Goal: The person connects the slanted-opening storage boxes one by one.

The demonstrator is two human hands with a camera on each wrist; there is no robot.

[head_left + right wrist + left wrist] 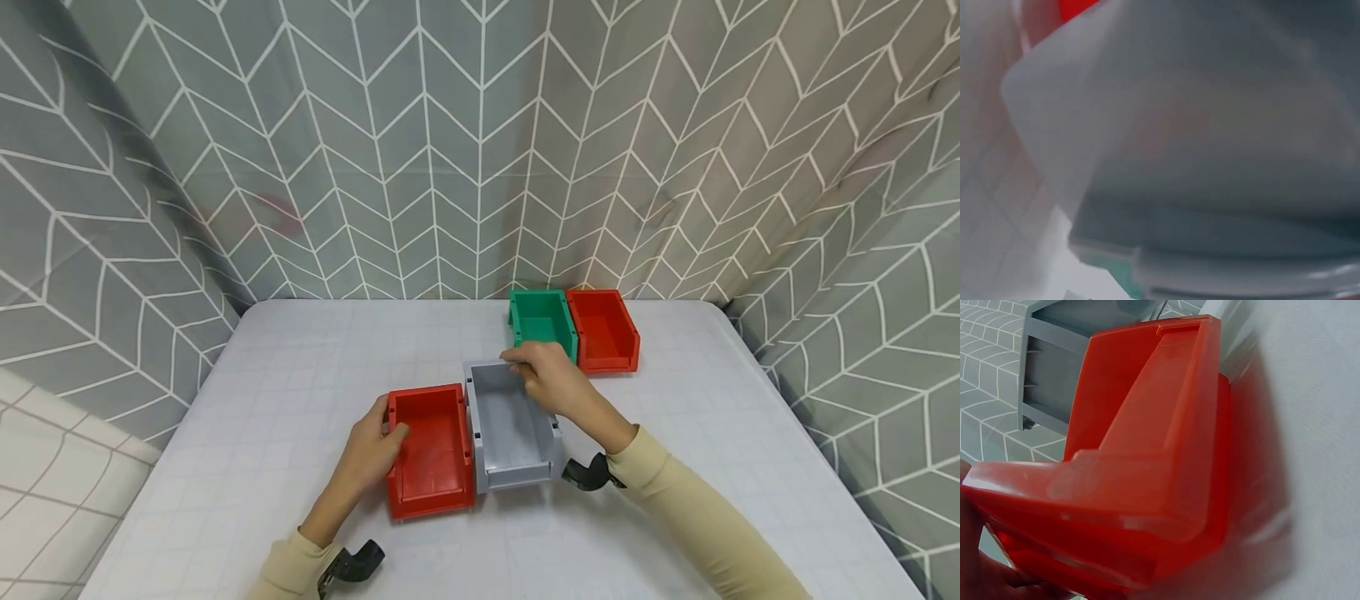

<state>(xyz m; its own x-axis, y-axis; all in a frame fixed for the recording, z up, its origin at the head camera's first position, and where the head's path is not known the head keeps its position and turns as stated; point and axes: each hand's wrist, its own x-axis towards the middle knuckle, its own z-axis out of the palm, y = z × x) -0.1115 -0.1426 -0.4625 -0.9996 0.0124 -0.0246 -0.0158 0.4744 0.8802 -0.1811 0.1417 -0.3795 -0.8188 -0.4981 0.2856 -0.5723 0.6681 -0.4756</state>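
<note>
My left hand (371, 446) grips the left wall of a red open-front storage bin (431, 454), with the thumb over its rim. In the left wrist view the same red bin (1141, 400) fills the middle, and part of the hand shows at the lower left. My right hand (551, 379) holds a grey storage bin (513, 421) near its far right rim. The grey bin stands close against the red bin's right side; whether its base rests on the table cannot be told. Blurred grey plastic (1210, 137) covers most of the right wrist view.
Beyond my right hand, a green bin (540, 312) and a second red bin (603, 329) sit side by side near the back edge. They stand on a table with a white cover (315, 350). Patterned grey curtains (450, 150) hang behind and at the sides.
</note>
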